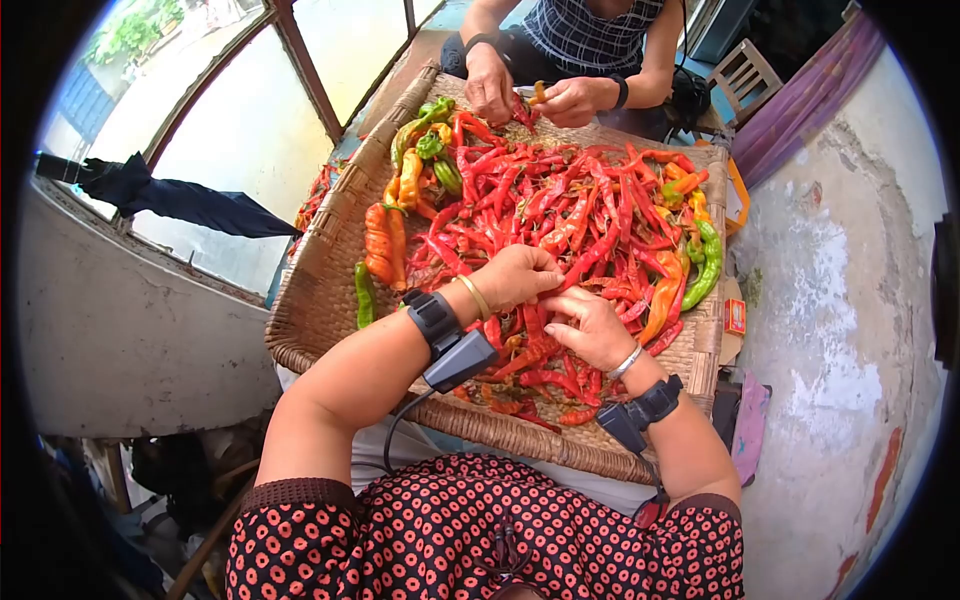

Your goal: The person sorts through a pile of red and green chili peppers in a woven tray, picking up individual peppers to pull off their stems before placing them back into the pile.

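Over the middle of a large woven basket tray point(312, 305), my left hand point(512, 278) is closed in a pinch at the lower end of a red chili pepper point(594, 258). Close beside it, my right hand point(598, 332) has its fingers curled at the same end of that pepper; their tips are partly hidden. Both hands are just above a heap of red chili peppers point(500, 195). Green and orange peppers point(380, 245) lie along the tray's left side, and a green pepper point(706, 262) curves along the right side.
Across the tray, another person's hands point(530, 98) hold small peppers. A folded dark umbrella point(205, 205) leans by the window at left. A rough plastered wall point(830, 330) stands at right, with a small red box point(735, 316) beside the tray. A wooden chair point(745, 80) is behind.
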Available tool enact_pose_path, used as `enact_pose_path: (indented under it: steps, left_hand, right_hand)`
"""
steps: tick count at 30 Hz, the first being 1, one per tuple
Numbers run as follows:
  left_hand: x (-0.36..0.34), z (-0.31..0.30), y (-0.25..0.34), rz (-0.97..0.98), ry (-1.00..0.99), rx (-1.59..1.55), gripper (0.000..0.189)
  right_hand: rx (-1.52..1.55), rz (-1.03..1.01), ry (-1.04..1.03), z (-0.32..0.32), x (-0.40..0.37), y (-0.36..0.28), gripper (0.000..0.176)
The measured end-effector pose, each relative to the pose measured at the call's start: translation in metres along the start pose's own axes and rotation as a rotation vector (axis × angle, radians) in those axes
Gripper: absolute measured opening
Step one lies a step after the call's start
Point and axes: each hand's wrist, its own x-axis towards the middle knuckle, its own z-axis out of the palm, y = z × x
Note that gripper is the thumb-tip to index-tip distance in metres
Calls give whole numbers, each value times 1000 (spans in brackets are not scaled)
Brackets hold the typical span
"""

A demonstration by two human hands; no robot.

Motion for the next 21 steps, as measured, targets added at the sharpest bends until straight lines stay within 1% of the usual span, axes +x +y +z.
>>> enact_pose_path:
  steps: [1, 3, 4, 5, 7, 8, 9, 10, 11, 13, 14, 15, 16, 17, 19, 20, 21]
  left_hand:
    - [0, 0, -1, -1, -1, -1, 13]
    - [-2, 0, 1, 45, -90, -128, 11]
    - [-6, -2, 5, 34, -116, -29, 9]
    - [-8, -5, 8, 34, -115, -31, 9]
    - [-8, -12, 11, 35, -103, 149, 8]
    - [-5, -18, 8, 45, -59, 16, 7]
    - [-8, -23, 17, 120, 48, 1, 9]
    - [-7, -32, 22, 160, 189, -64, 9]
    - [-6, -41, 26, 200, 331, -127, 10]
    - [-7, -52, 32, 338, 569, -534, 11]
    - [-7, -57, 32, 348, 625, -636, 15]
    - [-6, -57, 29, 347, 624, -635, 15]
    - [-5, -56, 25, 279, 621, -643, 16]
    - [-4, -54, 21, 210, 616, -649, 17]
    - [-2, -41, 17, 142, 451, -558, 22]
    - [-1, -34, 17, 119, 355, -427, 23]
    - [-3, -27, 18, 98, 260, -296, 24]
  right_hand:
    - [1, 2, -1, 0, 0, 3, 26]
    - [-147, -189, 81, -1, 1, 11, 25]
    - [-147, -189, 79, -3, 2, 13, 25]
    - [-165, -201, 54, -5, 3, 15, 25]
    - [-182, -211, 26, -9, 4, 20, 24]
    - [-166, -137, 130, -10, 5, 23, 25]
    - [-149, -61, 233, -12, 5, 26, 25]
    - [-90, 107, 294, -16, 5, 22, 28]
    - [-117, 191, 324, -18, 5, 34, 35]
    - [-79, 264, 284, -25, 5, 32, 46]
    - [-79, 264, 284, -25, 7, 33, 46]
    - [12, 251, 258, -24, 8, 37, 49]
    - [103, 239, 233, -22, 9, 41, 52]
    - [106, 243, 237, -19, 10, 46, 52]
    - [197, 234, 225, -15, 13, 55, 53]
    - [167, 215, 239, -14, 12, 60, 49]
    - [166, 216, 240, -17, 11, 55, 49]
